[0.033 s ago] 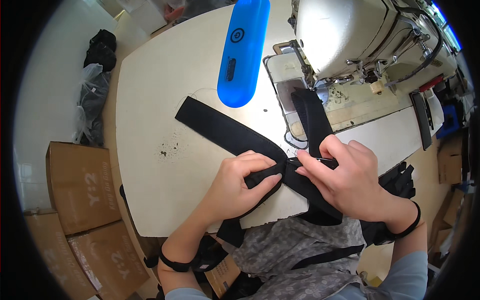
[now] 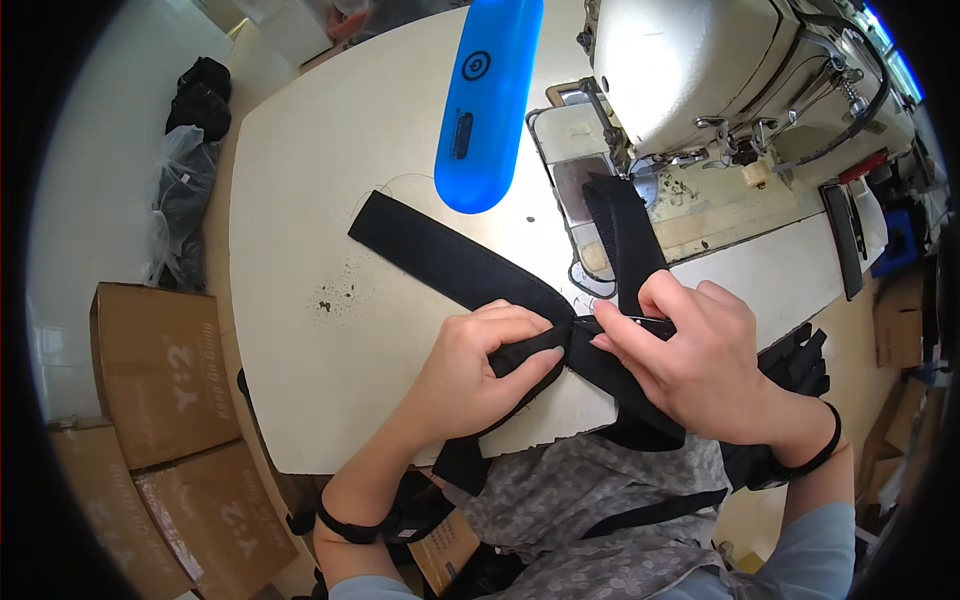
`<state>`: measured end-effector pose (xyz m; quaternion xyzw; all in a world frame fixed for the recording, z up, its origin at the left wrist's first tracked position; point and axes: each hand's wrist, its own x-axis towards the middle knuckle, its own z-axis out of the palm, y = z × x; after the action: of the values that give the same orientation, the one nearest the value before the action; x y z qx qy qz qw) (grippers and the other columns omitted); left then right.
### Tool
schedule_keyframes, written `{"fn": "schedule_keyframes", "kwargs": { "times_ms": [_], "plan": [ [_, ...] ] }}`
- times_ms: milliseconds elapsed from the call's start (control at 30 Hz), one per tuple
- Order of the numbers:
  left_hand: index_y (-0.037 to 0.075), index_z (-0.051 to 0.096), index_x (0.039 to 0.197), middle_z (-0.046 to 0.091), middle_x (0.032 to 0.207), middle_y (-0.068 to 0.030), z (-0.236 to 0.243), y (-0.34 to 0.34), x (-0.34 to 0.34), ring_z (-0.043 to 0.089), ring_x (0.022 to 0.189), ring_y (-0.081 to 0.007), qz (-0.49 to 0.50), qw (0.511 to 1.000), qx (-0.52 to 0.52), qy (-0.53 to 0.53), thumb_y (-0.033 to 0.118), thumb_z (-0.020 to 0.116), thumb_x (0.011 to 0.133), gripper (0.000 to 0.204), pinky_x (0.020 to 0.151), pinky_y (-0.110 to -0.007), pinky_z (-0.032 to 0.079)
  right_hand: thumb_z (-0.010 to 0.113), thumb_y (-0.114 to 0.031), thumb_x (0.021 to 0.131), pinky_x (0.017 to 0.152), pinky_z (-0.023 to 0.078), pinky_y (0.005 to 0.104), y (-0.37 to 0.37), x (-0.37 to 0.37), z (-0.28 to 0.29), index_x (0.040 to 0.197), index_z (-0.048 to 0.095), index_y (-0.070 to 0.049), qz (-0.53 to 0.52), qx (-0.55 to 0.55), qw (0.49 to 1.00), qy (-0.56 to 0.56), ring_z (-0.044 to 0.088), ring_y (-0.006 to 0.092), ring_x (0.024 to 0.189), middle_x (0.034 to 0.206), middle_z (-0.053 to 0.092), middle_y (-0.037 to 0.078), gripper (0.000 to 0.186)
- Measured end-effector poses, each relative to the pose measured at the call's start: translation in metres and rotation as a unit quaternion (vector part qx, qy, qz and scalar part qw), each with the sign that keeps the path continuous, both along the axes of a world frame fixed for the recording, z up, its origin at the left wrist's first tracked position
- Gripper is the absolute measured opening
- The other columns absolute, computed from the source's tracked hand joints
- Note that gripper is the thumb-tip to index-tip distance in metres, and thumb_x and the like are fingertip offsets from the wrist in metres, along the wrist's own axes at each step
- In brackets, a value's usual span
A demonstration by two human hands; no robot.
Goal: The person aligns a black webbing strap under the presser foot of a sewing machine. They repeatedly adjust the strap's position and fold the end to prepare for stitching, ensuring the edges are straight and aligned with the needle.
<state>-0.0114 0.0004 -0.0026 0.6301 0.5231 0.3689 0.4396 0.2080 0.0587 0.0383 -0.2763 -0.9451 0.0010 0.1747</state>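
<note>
Black fabric strap lies in crossing lengths over the white table in front of me. One length runs up and left to a square-cut end; another piece reaches up to the sewing machine's plate. My left hand is closed on the strap just left of where the lengths meet, thumb on top. My right hand, also closed, grips a slim dark pointed tool with a metal glint. Its tip points left at the join. The fingers cover most of the tool, so its exact kind is hidden.
The white sewing machine stands at the back right. A blue rounded device is at the back middle, near a loose thread. Cardboard boxes and bagged black goods are left of the table. More black straps hang at the right.
</note>
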Motion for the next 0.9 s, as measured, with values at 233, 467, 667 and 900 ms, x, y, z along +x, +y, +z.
{"fn": "schedule_keyframes", "kwargs": {
  "times_ms": [233, 467, 667, 900],
  "plan": [
    [-0.005, 0.069, 0.093, 0.07, 0.088, -0.0116, 0.001, 0.0, 0.001, 0.063, 0.08, -0.0191, 0.007, 1.0, 0.012, -0.007, 0.002, 0.071, 0.081, 0.014, 0.073, -0.03, 0.049, 0.063, -0.011, 0.071, 0.053, 0.031, 0.0279, -0.001, -0.002, 0.005, 0.097, 0.069, -0.009, 0.014, 0.024, 0.999, -0.045, 0.047, 0.0131, 0.057, 0.083, 0.049, 0.003, 0.027],
    [-0.007, 0.068, 0.092, 0.069, 0.088, -0.0139, 0.0, 0.0, 0.004, 0.064, 0.079, -0.0196, 0.016, 0.999, 0.032, 0.003, 0.002, 0.072, 0.08, 0.015, 0.071, -0.029, 0.049, 0.062, -0.009, 0.071, 0.053, 0.031, 0.0275, -0.003, -0.006, 0.007, 0.092, 0.067, -0.008, 0.007, 0.035, 0.997, -0.064, 0.046, 0.0132, 0.057, 0.082, 0.05, 0.003, 0.022],
    [-0.008, 0.067, 0.091, 0.07, 0.088, -0.014, 0.0, 0.0, 0.008, 0.063, 0.078, -0.0181, 0.025, 0.999, 0.032, 0.008, 0.001, 0.073, 0.08, 0.016, 0.071, -0.029, 0.049, 0.062, -0.008, 0.071, 0.053, 0.033, 0.028, -0.001, -0.008, 0.007, 0.083, 0.063, -0.008, 0.004, 0.026, 0.997, -0.077, 0.047, 0.0136, 0.057, 0.078, 0.047, 0.002, 0.012],
    [-0.006, 0.069, 0.094, 0.071, 0.085, -0.0117, 0.003, 0.001, 0.0, 0.063, 0.069, -0.0121, 0.05, 0.996, -0.05, -0.058, 0.009, 0.071, 0.084, 0.018, 0.063, -0.027, 0.048, 0.073, -0.021, 0.082, 0.064, 0.046, 0.0309, 0.008, 0.003, 0.004, 0.095, 0.067, -0.008, -0.053, -0.197, 0.974, 0.096, 0.059, 0.0192, 0.066, 0.088, 0.056, 0.004, 0.02]
  ]
}}
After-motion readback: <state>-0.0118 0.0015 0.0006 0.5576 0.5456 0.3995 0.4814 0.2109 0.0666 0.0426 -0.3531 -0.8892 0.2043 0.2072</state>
